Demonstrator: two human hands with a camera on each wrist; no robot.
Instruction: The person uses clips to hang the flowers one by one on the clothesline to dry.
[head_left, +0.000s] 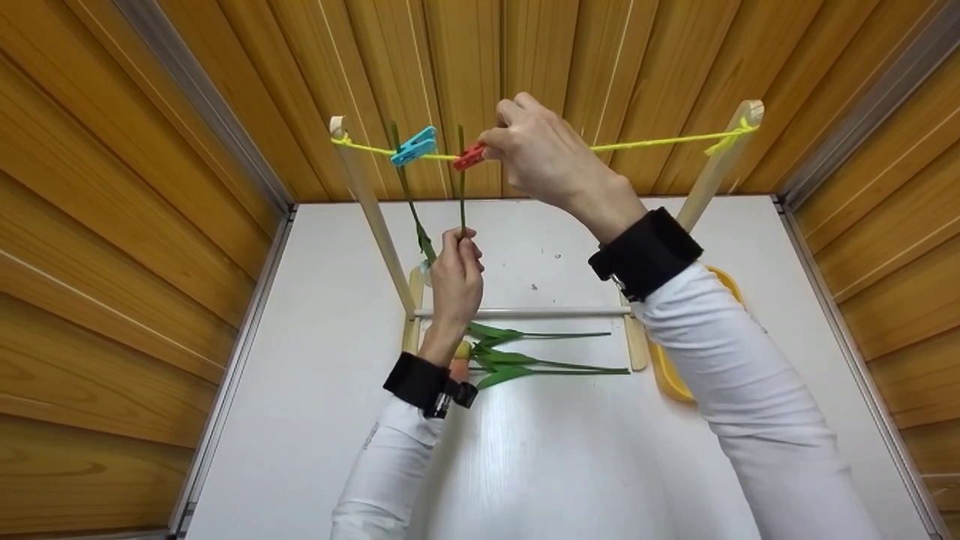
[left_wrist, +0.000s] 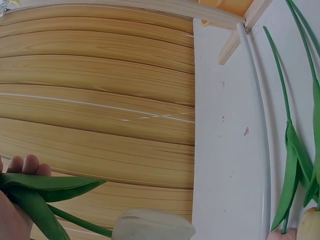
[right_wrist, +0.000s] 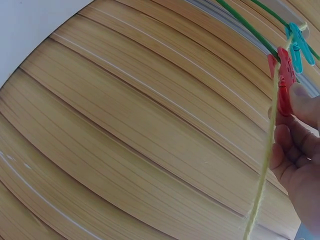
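My right hand (head_left: 551,154) pinches a red clothespin (right_wrist: 285,82) at the yellow string (head_left: 652,142). The clothespin's front end meets a green stem that crosses the string. Lower down, my left hand (head_left: 456,281) grips that same stem; in the left wrist view the flower is a white tulip (left_wrist: 152,225) with broad green leaves (left_wrist: 55,187), its bloom hanging downward. Left of it, a blue clothespin (head_left: 414,147) holds another green stem (head_left: 409,199) on the string. Several more tulips (head_left: 525,360) lie on the white table, their blooms partly behind my left forearm.
Two upright wooden posts (head_left: 375,225) carry the string, and a pale rod (head_left: 551,312) joins the frame low down. A yellow container (head_left: 673,375) stands at the right, partly behind my right sleeve. Wood-patterned walls (head_left: 97,225) surround the white table (head_left: 555,450).
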